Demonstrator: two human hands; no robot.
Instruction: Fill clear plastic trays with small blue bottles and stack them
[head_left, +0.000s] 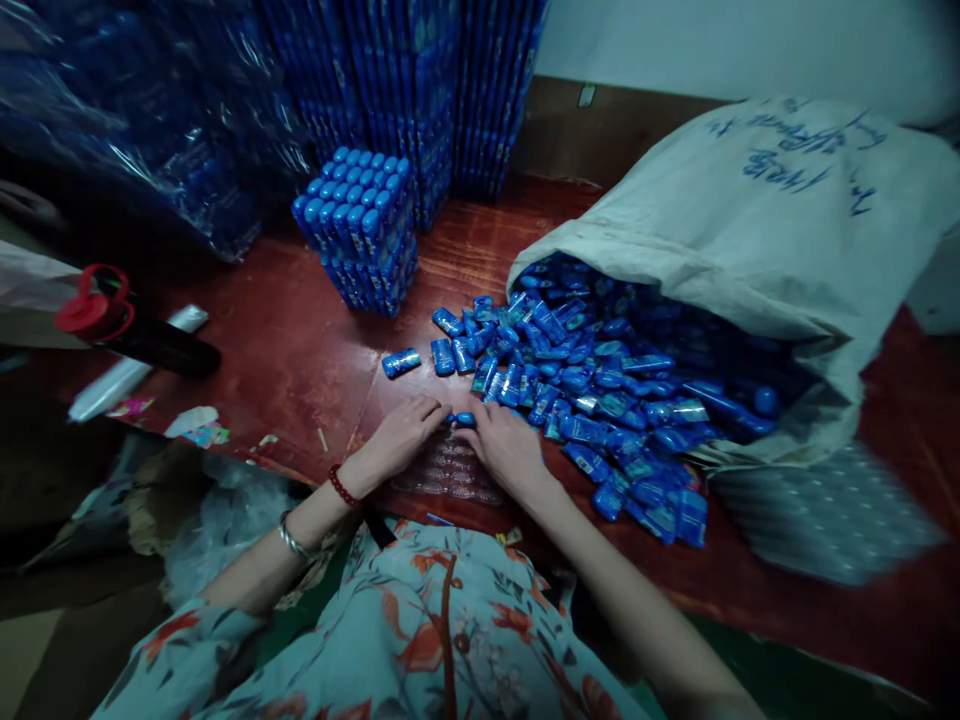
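Near the table's front edge, my left hand (405, 435) and my right hand (510, 450) meet over a clear plastic tray (450, 480) with rows of moulded hollows. A small shiny blue pack (465, 419) sits between the fingertips. My right thumb and fingers close round it, while my left fingers pinch at its left end. Partly hidden by the hands, the tray lies flat. Just beyond them is a loose heap of similar blue packs (577, 370), spilling from the mouth of a white sack (720, 200). One single pack (400, 362) lies apart, left of the heap.
A block of neatly stacked blue packs (360, 230) stands behind my left hand, with tall blue stacks (405, 80) further back. At left are a black bottle with a red lid (150, 335) and a clear plastic roll (124, 380). Stacked clear trays (832, 510) lie at right.
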